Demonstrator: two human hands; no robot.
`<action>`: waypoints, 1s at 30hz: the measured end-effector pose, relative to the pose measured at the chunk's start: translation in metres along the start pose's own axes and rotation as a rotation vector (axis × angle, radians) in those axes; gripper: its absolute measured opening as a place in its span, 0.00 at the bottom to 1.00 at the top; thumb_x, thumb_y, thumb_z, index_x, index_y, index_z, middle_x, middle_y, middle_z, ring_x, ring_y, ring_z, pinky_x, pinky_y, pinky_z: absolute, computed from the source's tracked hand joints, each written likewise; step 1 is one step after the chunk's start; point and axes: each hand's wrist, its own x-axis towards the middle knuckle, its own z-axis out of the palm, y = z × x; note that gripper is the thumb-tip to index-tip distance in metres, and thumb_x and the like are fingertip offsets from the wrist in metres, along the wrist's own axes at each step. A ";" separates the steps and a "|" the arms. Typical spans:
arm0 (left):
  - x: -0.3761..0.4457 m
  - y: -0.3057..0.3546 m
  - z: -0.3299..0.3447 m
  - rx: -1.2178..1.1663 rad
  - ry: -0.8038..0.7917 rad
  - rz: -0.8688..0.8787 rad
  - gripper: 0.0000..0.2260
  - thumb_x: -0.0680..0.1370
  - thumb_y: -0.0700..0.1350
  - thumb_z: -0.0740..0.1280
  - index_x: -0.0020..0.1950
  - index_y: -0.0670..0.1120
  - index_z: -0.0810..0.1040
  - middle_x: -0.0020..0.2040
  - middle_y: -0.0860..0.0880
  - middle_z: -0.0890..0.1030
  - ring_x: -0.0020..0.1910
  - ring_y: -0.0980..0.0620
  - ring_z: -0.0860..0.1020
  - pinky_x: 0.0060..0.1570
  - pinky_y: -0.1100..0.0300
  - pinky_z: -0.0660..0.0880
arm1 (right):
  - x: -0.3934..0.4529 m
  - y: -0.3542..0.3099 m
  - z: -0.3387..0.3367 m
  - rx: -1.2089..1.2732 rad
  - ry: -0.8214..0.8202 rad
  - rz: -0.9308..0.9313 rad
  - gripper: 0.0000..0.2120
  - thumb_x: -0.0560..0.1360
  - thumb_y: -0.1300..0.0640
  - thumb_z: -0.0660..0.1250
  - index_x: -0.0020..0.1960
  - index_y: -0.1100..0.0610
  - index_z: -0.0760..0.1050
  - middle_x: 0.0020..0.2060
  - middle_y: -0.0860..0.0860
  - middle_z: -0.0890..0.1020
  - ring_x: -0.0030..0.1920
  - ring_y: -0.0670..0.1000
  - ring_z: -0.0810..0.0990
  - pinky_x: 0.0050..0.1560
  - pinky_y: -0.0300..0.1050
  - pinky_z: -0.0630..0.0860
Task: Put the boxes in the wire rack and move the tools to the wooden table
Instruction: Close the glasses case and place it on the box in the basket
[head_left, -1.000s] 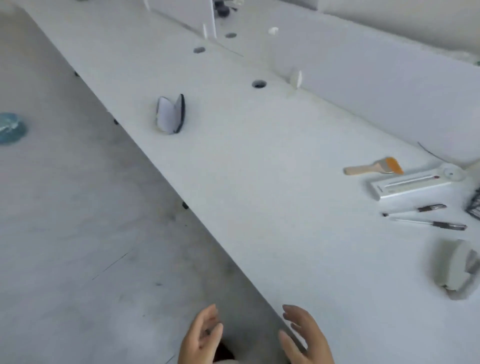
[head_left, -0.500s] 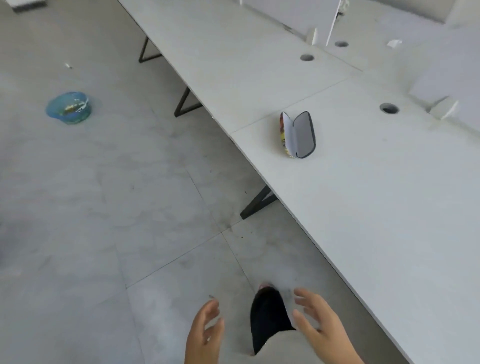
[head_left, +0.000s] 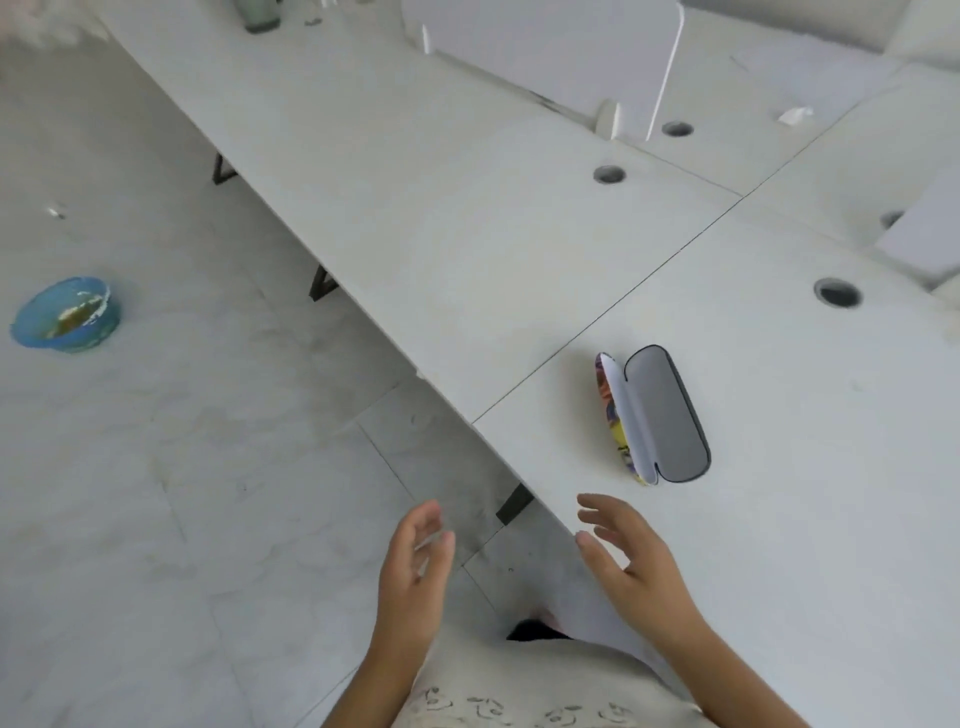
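An open glasses case (head_left: 657, 415), grey inside with a colourful outer shell, lies on the white desk (head_left: 467, 249) near its front edge. My right hand (head_left: 631, 558) hovers over the desk edge just below the case, fingers spread, holding nothing. My left hand (head_left: 415, 564) hangs over the floor to the left of the desk, fingers loosely apart and empty. No wire rack, boxes, tools or wooden table are in view.
A blue bowl (head_left: 65, 314) with residue sits on the grey tiled floor at the left. The desks have round cable holes (head_left: 837, 292) and white divider panels (head_left: 545, 47) at the back. Dark desk legs (head_left: 514, 503) show under the edge.
The view has swung left along the desks; the brush, pens and other tools have left the frame. The glasses case now sits closer, and both hands have risen higher into view.
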 end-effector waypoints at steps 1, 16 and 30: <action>0.015 0.001 0.002 0.002 -0.025 -0.005 0.12 0.76 0.38 0.60 0.50 0.56 0.71 0.52 0.61 0.74 0.52 0.66 0.72 0.46 0.71 0.69 | 0.005 0.000 -0.002 0.009 0.039 0.022 0.15 0.62 0.40 0.59 0.49 0.37 0.67 0.50 0.37 0.77 0.52 0.31 0.73 0.49 0.20 0.68; 0.257 0.058 0.087 0.395 -0.953 0.211 0.17 0.67 0.49 0.66 0.50 0.63 0.64 0.54 0.64 0.69 0.54 0.70 0.71 0.47 0.77 0.69 | 0.106 -0.020 -0.038 -0.316 0.698 0.676 0.42 0.60 0.51 0.77 0.68 0.59 0.60 0.68 0.58 0.66 0.67 0.60 0.61 0.67 0.56 0.61; 0.246 0.068 0.170 0.596 -1.353 0.151 0.30 0.69 0.40 0.69 0.68 0.49 0.60 0.62 0.53 0.68 0.62 0.54 0.68 0.63 0.57 0.68 | 0.095 -0.019 0.020 -0.246 0.670 0.810 0.57 0.61 0.43 0.73 0.70 0.54 0.33 0.71 0.50 0.54 0.68 0.51 0.61 0.59 0.39 0.68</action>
